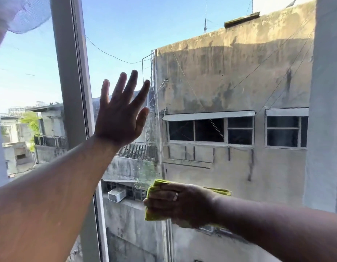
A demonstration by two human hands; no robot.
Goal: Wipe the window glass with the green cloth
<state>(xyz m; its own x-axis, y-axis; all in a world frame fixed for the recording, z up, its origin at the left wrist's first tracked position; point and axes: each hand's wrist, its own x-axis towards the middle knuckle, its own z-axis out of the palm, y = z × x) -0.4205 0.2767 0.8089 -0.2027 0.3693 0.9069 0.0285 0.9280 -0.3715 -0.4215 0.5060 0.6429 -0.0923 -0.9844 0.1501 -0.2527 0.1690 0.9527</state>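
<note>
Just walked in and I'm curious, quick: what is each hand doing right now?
Left hand: open, fingers spread, raised at the window glass, holding nothing.
Right hand: closed on the green cloth, low on the glass.

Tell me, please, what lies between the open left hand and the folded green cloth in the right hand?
In the head view, only bare window glass separates the open left hand from the folded green cloth gripped by the right hand.

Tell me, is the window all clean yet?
Not yet. The right hand holds the green cloth bunched low on the window glass, so wiping is under way. The left hand is spread open higher up. How much glass is already clean can't be told.
</note>
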